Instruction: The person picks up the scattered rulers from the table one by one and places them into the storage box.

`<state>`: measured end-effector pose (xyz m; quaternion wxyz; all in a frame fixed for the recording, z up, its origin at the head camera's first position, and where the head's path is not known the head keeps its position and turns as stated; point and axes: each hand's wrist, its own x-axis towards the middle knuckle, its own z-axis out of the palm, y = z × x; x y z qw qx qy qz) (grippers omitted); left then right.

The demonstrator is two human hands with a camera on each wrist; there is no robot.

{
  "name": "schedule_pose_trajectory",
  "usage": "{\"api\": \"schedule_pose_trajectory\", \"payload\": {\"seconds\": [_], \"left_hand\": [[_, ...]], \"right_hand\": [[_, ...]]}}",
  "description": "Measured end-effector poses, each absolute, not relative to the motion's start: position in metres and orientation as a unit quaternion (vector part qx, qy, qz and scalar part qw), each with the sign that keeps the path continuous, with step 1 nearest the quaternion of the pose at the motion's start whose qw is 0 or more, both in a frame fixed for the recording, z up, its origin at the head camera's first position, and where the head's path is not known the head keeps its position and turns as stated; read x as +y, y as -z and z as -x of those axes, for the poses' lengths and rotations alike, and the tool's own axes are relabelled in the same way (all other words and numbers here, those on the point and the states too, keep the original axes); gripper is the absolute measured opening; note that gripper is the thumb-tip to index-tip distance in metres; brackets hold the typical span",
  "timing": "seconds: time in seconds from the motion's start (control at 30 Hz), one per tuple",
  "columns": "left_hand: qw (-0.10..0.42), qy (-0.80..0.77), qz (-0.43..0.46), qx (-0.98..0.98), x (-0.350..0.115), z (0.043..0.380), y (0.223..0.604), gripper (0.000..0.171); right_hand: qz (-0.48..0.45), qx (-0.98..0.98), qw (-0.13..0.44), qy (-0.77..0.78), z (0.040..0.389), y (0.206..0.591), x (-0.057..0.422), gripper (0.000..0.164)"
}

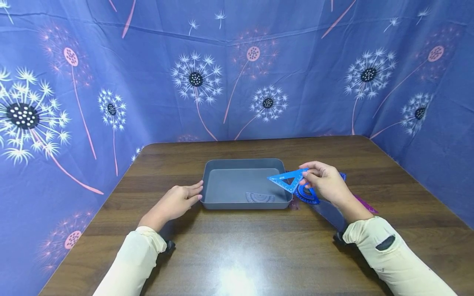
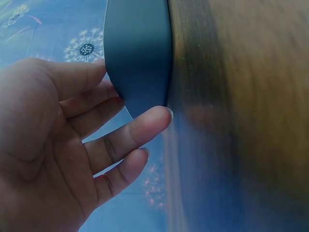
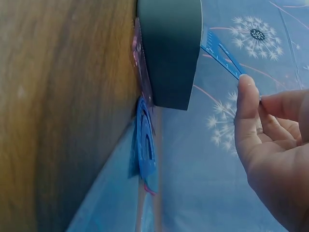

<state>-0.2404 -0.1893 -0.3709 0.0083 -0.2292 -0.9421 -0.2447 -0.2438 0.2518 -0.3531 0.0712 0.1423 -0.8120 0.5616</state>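
A blue set square [image 1: 286,179] is pinched by one corner between the thumb and fingers of my right hand [image 1: 326,183]. Its pointed end reaches over the right part of a grey rectangular tray [image 1: 242,205]. Inside that tray, near the front wall, lies a clear protractor [image 1: 260,197]. My left hand [image 1: 181,199] touches the tray's left end with loosely bent fingers; in the left wrist view its fingertips [image 2: 157,118] are right at the grey wall. A blue protractor [image 1: 306,195] lies just right of the tray, partly below the right hand.
Pink translucent plastic [image 3: 141,63] lies against the tray's right side. A magenta piece [image 1: 365,204] shows beyond the right wrist, and a bluish translucent sheet [image 1: 331,214] lies under the right forearm. The brown wooden table [image 1: 177,164] ends at a blue dandelion-print cloth [image 1: 148,61].
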Motion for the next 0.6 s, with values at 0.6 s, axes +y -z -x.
{"api": "schedule_pose_trajectory", "payload": {"seconds": [0.6], "left_hand": [[0.010,0.239,0.232,-0.943,-0.189,0.238,0.370,0.040]], "right_hand": [[-0.171,-0.893,0.042,-0.414,0.242,0.367,0.239,0.018]]}}
